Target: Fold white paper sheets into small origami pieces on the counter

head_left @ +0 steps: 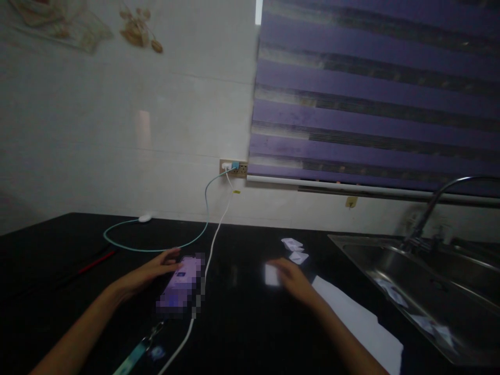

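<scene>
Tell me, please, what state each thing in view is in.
Phone: flat on counter, left hand touching it.
White cable: plugged into wall socket.
Teal cable: plugged into same socket.
Blind: lowered.
Right hand: open, empty.
Sink: holds paper scraps.

Dim, underexposed, grainy. Daylight leaks through the purple zebra blind [375,94]. Faint pinkish glare on wall tile [144,127]. Black countertop [242,317] swallows detail. Right hand [291,278] motion-blurred, phone [182,286] pixelated, corners soft.
</scene>
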`<state>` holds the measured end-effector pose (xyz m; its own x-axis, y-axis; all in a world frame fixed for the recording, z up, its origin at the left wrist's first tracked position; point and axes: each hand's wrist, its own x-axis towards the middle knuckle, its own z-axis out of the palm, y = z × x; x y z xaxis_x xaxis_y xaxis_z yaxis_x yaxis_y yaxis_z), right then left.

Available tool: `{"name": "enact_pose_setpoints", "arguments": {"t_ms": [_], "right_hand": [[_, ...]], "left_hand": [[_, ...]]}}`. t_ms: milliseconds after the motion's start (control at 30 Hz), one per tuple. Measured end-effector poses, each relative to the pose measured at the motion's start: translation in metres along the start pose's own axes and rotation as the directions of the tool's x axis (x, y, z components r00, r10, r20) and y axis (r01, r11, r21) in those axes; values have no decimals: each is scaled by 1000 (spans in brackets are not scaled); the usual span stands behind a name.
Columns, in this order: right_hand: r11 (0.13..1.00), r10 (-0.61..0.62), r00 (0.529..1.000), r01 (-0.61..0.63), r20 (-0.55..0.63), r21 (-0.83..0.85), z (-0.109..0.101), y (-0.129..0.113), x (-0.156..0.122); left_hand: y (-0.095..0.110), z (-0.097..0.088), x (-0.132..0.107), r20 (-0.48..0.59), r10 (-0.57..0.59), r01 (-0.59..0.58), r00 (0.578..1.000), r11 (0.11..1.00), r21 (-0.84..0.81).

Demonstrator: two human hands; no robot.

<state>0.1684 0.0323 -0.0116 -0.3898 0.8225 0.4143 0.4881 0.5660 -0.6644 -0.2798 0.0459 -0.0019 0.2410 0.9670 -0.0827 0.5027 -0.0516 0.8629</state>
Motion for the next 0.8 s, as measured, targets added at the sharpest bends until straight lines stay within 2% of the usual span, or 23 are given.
{"name": "enact_pose_setpoints", "arguments": {"t_ms": [100,200,400,500,633,733,800], "right_hand": [[1000,8,1000,-8,13,8,0,-1,0],[1000,15,1000,-15,8,-5,-1,-5,0],[998,62,998,-62,11,-12,-2,-11,0],[999,53,999,-53,1,3,-1,-11,0],[998,54,999,-54,2,15,-1,-11,0],[999,45,999,-45,-5,7,-2,-11,-1],[999,32,999,-32,-4,-1,-2,-12,-1]], "left_hand": [[6,4,8,-25,-41,40,999,998,-57],[16,7,14,-27,-71,71,997,997,-21],[37,10,21,59,-80,75,995,993,86],[35,11,26,70,-82,72,994,988,135],[22,11,33,62,-58,46,996,981,188],[17,13,36,24,-40,32,999,963,267],[18,14,36,-43,5,8,999,949,314]]}}
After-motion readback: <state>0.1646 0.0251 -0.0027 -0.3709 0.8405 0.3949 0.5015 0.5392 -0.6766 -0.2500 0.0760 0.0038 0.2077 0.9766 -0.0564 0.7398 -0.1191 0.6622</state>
